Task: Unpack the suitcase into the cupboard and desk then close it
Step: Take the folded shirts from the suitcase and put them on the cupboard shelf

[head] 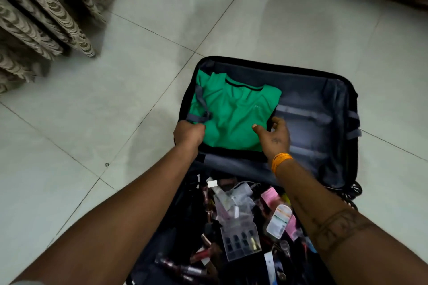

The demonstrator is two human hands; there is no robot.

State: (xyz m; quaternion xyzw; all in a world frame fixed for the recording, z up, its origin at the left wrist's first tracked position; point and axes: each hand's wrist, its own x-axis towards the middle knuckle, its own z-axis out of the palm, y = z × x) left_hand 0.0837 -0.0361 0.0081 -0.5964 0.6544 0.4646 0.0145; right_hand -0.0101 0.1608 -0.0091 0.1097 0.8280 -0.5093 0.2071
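Left hand (pixel 188 133) grips the green shirt (pixel 231 113) in the open suitcase (pixel 324 104); right hand (pixel 275 136) touches it

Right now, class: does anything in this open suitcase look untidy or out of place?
Yes. The near half of the suitcase holds a loose jumble of cosmetics lying at all angles, while the far half holds one folded green shirt with its strap undone across it.
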